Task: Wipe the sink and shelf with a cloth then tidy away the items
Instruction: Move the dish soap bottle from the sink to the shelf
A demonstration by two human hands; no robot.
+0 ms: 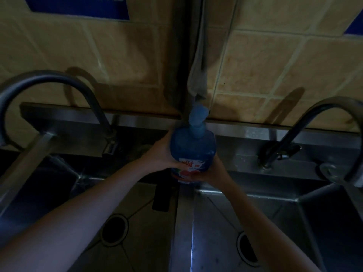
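A blue pump bottle (pixel 193 146) with a red and white label stands upright above the divider between two steel sink basins. My left hand (pixel 159 154) grips its left side and my right hand (pixel 211 171) grips its lower right side. A grey cloth (pixel 198 75) hangs down the tiled wall just above the pump head. The steel shelf (pixel 64 116) runs along the wall behind the sinks. The scene is dim.
A curved tap (pixel 49 79) stands at the left and another tap (pixel 314 114) at the right. The left basin's drain (pixel 115 229) and the right basin's drain (pixel 247 250) lie below my arms. A dark flat object (pixel 162 197) lies in the left basin near the divider.
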